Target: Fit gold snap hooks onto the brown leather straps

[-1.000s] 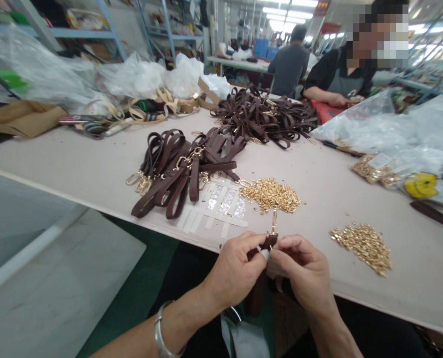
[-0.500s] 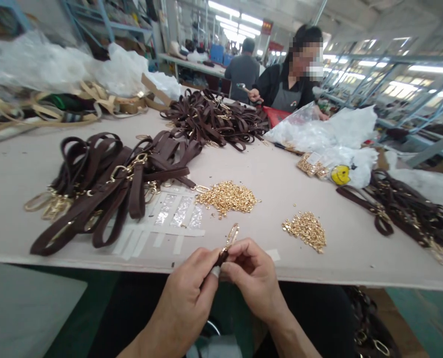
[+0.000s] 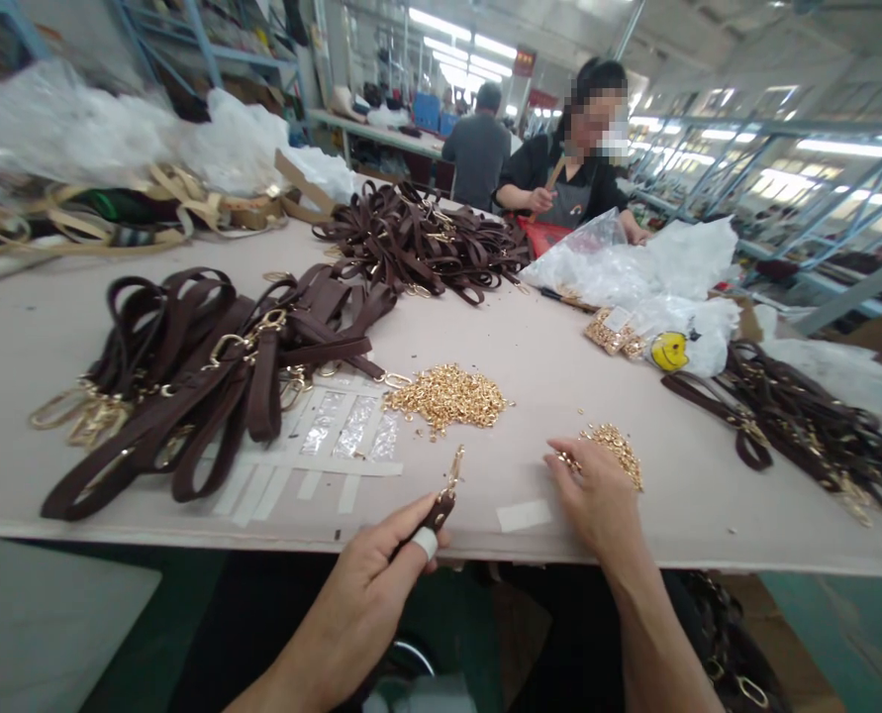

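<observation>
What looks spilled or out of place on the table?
One tiny bit lies alone near the front edge of the table, apart from the small gold pile by the right hand. It looks stray because most pieces are heaped together.

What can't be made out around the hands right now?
Head view, hidden: the rest of the held strap, behind the left hand.
Head view, hidden: part of the smaller gold pile, behind the right hand; whether that hand grips a piece is unclear.
Head view, cut off: the right-hand strap heap, by the picture's right edge.
Head view, too small: any print on the white label.
</observation>
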Demonstrator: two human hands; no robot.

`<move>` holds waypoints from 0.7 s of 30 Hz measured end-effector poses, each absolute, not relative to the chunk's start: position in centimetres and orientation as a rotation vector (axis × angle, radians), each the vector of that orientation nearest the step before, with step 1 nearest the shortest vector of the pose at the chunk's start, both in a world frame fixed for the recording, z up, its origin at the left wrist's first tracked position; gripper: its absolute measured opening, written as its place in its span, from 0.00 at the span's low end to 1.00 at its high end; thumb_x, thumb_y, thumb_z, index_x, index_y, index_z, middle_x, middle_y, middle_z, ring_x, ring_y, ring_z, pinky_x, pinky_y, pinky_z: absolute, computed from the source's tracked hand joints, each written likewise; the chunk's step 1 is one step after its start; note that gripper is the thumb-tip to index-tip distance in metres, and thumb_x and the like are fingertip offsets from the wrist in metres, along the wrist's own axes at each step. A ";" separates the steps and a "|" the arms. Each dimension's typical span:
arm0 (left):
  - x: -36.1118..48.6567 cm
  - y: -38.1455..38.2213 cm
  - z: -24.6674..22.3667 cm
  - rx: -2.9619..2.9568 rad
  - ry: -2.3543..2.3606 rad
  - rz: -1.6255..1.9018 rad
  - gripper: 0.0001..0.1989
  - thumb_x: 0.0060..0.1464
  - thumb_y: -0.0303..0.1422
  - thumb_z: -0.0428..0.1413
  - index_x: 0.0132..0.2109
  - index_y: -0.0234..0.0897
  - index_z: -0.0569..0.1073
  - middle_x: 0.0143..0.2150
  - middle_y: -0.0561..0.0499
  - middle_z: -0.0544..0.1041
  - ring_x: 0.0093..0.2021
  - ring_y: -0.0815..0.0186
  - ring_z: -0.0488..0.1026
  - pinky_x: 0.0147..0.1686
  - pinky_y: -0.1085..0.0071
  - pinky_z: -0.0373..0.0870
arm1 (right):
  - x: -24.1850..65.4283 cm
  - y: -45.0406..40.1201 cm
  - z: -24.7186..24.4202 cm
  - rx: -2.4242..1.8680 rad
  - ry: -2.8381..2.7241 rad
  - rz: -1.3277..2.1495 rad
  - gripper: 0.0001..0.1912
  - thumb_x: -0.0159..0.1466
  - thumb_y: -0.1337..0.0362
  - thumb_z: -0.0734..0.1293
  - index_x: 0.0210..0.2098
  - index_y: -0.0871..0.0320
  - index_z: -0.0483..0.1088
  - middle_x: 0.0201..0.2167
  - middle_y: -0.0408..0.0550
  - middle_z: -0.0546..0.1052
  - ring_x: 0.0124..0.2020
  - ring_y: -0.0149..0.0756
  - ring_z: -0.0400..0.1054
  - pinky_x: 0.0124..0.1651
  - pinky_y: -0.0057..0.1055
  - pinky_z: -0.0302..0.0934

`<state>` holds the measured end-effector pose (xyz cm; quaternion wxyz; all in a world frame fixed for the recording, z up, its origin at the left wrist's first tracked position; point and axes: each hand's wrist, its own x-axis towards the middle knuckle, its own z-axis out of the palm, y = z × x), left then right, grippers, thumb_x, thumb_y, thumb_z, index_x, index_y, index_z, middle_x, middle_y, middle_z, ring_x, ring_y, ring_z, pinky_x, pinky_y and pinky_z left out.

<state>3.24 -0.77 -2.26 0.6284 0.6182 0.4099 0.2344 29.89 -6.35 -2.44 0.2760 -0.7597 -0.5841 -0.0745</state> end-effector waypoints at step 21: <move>3.4 -0.7 -1.5 1.033 0.891 0.610 0.10 0.50 0.27 0.61 0.42 0.35 0.80 0.35 0.52 0.80 0.32 0.70 0.72 0.32 0.76 0.68 | 29.6 -6.1 -1.6 -1.842 -1.334 0.390 0.08 0.61 0.58 0.70 0.37 0.54 0.77 0.31 0.47 0.81 0.32 0.40 0.76 0.39 0.36 0.70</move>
